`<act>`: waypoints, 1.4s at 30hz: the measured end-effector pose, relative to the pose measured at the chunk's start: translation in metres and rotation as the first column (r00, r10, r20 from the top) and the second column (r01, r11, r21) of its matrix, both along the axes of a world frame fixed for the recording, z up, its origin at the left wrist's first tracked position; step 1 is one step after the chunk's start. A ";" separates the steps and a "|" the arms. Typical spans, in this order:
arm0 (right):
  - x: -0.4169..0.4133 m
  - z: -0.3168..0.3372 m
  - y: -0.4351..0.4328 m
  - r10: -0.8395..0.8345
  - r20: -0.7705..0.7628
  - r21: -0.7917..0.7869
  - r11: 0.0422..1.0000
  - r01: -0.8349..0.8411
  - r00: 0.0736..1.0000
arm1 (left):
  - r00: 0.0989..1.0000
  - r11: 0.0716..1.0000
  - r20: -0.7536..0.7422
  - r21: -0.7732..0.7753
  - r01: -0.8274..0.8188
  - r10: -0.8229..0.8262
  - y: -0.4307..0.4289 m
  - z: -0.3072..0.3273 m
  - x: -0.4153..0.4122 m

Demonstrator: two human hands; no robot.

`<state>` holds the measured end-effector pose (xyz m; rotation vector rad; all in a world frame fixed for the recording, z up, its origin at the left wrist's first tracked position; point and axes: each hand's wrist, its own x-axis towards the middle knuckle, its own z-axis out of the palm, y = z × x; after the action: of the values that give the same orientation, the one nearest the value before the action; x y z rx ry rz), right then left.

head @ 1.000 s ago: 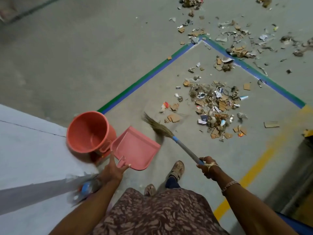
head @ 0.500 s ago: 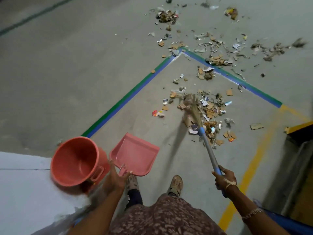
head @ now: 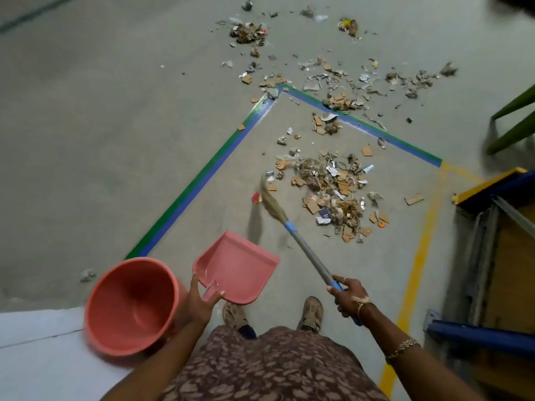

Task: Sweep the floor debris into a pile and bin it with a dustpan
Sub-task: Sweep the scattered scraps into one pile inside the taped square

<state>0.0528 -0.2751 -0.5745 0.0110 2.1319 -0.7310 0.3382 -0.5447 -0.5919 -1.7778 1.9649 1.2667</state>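
Left hand (head: 199,305): fingers and thumb curled round the handle of the pink dustpan (head: 240,264). The pan sticks out ahead of the hand with its mouth pointing away from the person. Can't tell if its lip touches the floor (head: 86,140).

Orange bucket (head: 130,305) sits right against the outer side of the left hand, tipped so the opening faces up toward the camera. What's actually carrying it is hidden, so can't tell.

Right hand (head: 348,296): wrapped round the blue grip at the near end of the broom (head: 307,250). The shaft runs forward and inward from the hand. The bristles (head: 270,201) are well ahead of both hands, roughly between them, with the tips beside a small red scrap (head: 256,197).

Debris pile (head: 330,189) of cardboard bits, paper and foil lies on the floor straight ahead of the right hand, just to the outer side of the bristles and not touching them. It is well apart from the dustpan. More loose debris (head: 333,79) is scattered farther out, on and past the corner of the green-and-blue tape line (head: 202,180).

A yellow floor line (head: 419,256) runs just outside the right hand, with a blue and yellow rack (head: 492,183) beyond it. Two shoes (head: 311,312) are on the floor between the hands.
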 end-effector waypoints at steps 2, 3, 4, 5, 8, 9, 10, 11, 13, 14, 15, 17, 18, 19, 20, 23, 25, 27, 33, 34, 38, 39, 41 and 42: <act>0.013 -0.006 -0.023 0.068 0.023 0.021 0.997 -0.069 0.997 | 0.999 0.999 0.014 -0.027 0.037 -0.036 -0.012 0.005 0.007; 0.016 -0.008 -0.034 0.106 0.034 0.031 0.994 -0.107 0.994 | 0.997 0.995 0.032 -0.066 0.073 -0.071 -0.020 0.000 0.012; 0.019 -0.011 -0.045 0.139 0.041 0.043 0.989 -0.141 0.989 | 0.993 0.993 0.079 -0.071 0.095 -0.089 -0.029 -0.006 0.017; 0.020 -0.013 -0.056 0.159 0.052 0.056 0.985 -0.162 0.986 | 0.991 0.994 0.103 -0.068 0.090 -0.083 -0.036 -0.010 0.021; 0.022 -0.017 -0.083 0.143 0.100 0.087 0.985 -0.151 0.985 | 0.990 0.995 0.120 -0.060 0.083 -0.076 -0.045 -0.010 0.022; 0.022 -0.019 -0.090 0.127 0.108 0.092 0.986 -0.137 0.986 | 0.988 0.992 0.129 -0.075 0.101 -0.091 -0.048 -0.009 0.023; 0.022 -0.021 -0.095 0.111 0.109 0.094 0.988 -0.121 0.988 | 0.982 0.989 0.157 -0.085 0.122 -0.108 -0.052 -0.008 0.022; 0.021 -0.023 -0.099 0.093 0.104 0.098 0.990 -0.103 0.990 | 0.978 0.986 0.170 -0.094 0.139 -0.121 -0.056 -0.012 0.023; 0.016 -0.025 -0.099 0.056 0.086 0.110 0.992 -0.065 0.995 | 0.970 0.986 0.196 -0.061 0.156 -0.142 -0.062 -0.016 0.022; 0.013 -0.026 -0.097 0.039 0.072 0.118 0.992 -0.047 0.997 | 0.968 0.985 0.199 -0.050 0.166 -0.153 -0.064 -0.017 0.021; 0.010 -0.027 -0.094 0.022 0.055 0.128 0.991 -0.029 0.998 | 0.967 0.982 0.194 -0.055 0.179 -0.165 -0.066 -0.020 0.022; 0.003 -0.028 -0.084 -0.013 0.012 0.141 0.990 0.011 1.000 | 0.964 0.983 0.212 -0.053 0.174 -0.159 -0.070 -0.024 0.020; 0.000 -0.029 -0.079 -0.023 -0.013 0.146 0.989 0.024 1.000 | 0.963 0.984 0.218 -0.050 0.171 -0.157 -0.072 -0.025 0.018; -0.003 -0.030 -0.075 -0.025 -0.039 0.155 0.987 0.031 0.999 | 0.964 0.984 0.219 -0.060 0.166 -0.149 -0.075 -0.027 0.016; -0.005 -0.030 -0.071 -0.029 -0.062 0.166 0.985 0.039 0.998 | 0.966 0.987 0.222 -0.061 0.148 -0.131 -0.077 -0.029 0.013; -0.008 -0.027 -0.067 -0.068 -0.115 0.185 0.979 0.088 0.991 | 0.977 0.991 0.195 -0.079 0.105 -0.088 -0.085 -0.037 0.006; -0.008 -0.026 -0.066 -0.097 -0.149 0.178 0.976 0.123 0.984 | 0.978 0.990 0.183 -0.075 0.119 -0.103 -0.088 -0.033 0.001; -0.005 -0.027 -0.064 -0.102 -0.180 0.163 0.978 0.132 0.978 | 0.977 0.989 0.179 -0.067 0.131 -0.117 -0.089 -0.031 -0.006; 0.003 -0.041 -0.055 -0.099 -0.236 0.047 0.992 0.113 0.967 | 0.980 0.984 0.172 -0.132 0.119 -0.096 -0.088 -0.024 -0.033; 0.001 -0.043 -0.055 -0.084 -0.232 0.030 0.995 0.093 0.969 | 0.982 0.980 0.163 -0.153 0.124 -0.098 -0.087 -0.021 -0.036; -0.015 -0.042 -0.066 0.022 -0.182 -0.003 1.000 -0.023 0.983 | 0.979 0.971 0.150 -0.177 0.162 -0.136 -0.088 -0.007 -0.051; -0.022 -0.043 -0.070 0.054 -0.163 -0.004 0.998 -0.055 0.985 | 0.979 0.969 0.132 -0.172 0.175 -0.153 -0.089 -0.007 -0.055; -0.039 -0.046 -0.081 0.103 -0.122 -0.002 0.995 -0.104 0.987 | 0.977 0.969 0.114 -0.153 0.194 -0.178 -0.091 -0.008 -0.066; -0.047 -0.048 -0.087 0.118 -0.100 0.007 0.993 -0.118 0.988 | 0.979 0.971 0.111 -0.154 0.185 -0.169 -0.091 -0.010 -0.072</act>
<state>0.0055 -0.3617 -0.6229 -0.1532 2.2073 -0.6735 0.2666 -0.6354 -0.6017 -1.6536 2.1702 0.9700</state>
